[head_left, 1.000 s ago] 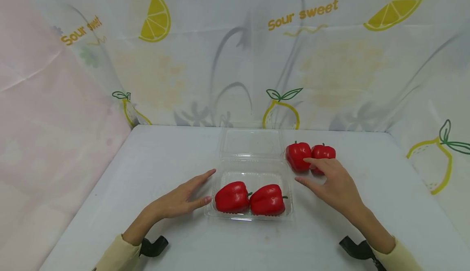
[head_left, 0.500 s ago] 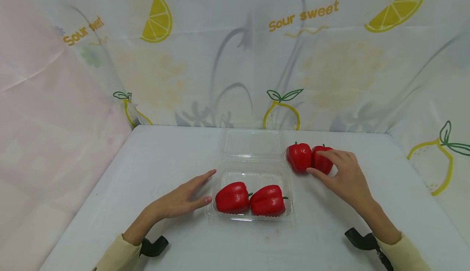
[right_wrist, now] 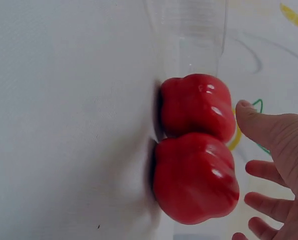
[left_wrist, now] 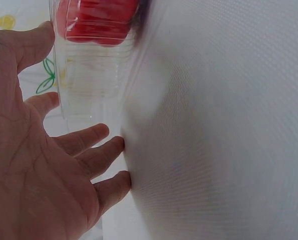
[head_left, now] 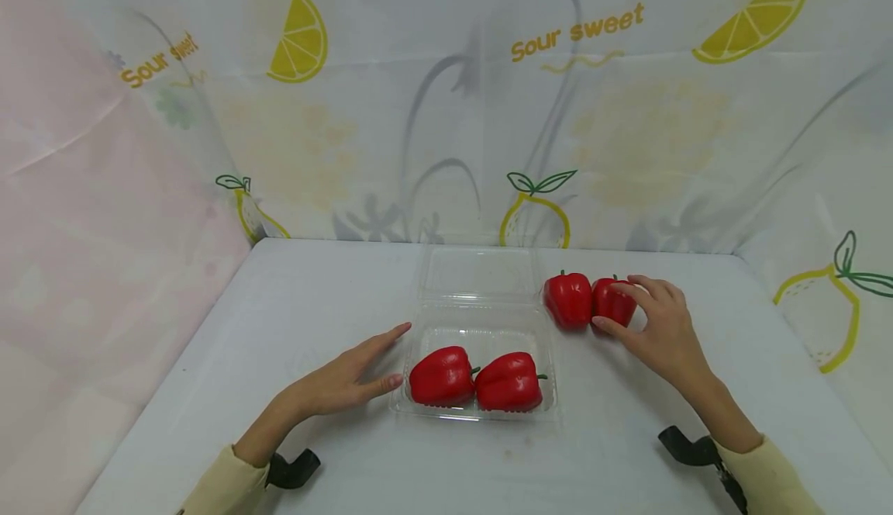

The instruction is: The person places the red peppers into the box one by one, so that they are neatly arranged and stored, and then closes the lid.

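Note:
A clear plastic clamshell box (head_left: 502,338) lies unfolded, its lid (head_left: 480,271) laid back toward the wall. Inside sit two red bell peppers, the left pepper (head_left: 441,376) and the right pepper (head_left: 508,381), on their sides with green stems pointing right. My left hand (head_left: 331,381) stays at the box's left side, fingers spread, thumb and index tips by the rim. Beyond the box, two more bell peppers stand side by side: a nearer-to-lid pepper (head_left: 567,302) and an outer pepper (head_left: 611,307). Over the outer one hovers my right hand (head_left: 663,336), fingers relaxed, a gap showing in the right wrist view.
A white-covered table (head_left: 335,274) carries everything. Behind it hangs a white cloth (head_left: 391,112) with lemon prints, and a pinkish cloth (head_left: 105,267) closes off the left. Black wrist mounts (head_left: 295,468) jut from both forearms.
My right hand has shifted right, from over the pepper beside the lid to over the outer pepper. The left hand, the box and the peppers have stayed in place.

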Tool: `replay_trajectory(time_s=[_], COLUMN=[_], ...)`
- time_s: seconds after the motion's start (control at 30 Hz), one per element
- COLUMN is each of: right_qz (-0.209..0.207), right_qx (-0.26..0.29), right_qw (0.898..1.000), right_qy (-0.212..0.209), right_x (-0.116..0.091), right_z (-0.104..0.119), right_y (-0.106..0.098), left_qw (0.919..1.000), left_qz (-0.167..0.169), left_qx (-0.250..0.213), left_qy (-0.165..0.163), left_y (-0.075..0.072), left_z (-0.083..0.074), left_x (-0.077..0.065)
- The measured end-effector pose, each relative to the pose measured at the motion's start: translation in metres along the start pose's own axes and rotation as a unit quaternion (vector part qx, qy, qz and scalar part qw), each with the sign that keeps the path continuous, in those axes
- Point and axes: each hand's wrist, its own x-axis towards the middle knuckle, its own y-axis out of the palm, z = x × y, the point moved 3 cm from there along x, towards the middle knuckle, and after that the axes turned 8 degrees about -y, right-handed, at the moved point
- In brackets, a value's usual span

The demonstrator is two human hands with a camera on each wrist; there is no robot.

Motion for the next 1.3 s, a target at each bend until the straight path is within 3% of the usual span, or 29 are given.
replay_trajectory(time_s=[0.37, 0.8, 1.3], right_qz=[0.09, 0.056, 0.045], right_qx=[0.004, -0.044, -0.059], right_qw=[0.995, 0.997, 0.997], right_qy=[0.031, -0.02, 0.005], right_x=[-0.003, -0.008, -0.016], right_z=[-0.01, -0.012, -0.016], right_y=[0.005, 0.002, -0.011], left_qw=[1.0, 1.0, 1.0], left_qz=[-0.001, -0.002, -0.001], left_qx=[-0.002, -0.003, 0.0], left_qy=[0.005, 0.002, 0.006], left_y=[0.0, 0.001, 0.0], left_z=[0.0, 0.0, 0.0], left_x=[0.0, -0.001, 0.0])
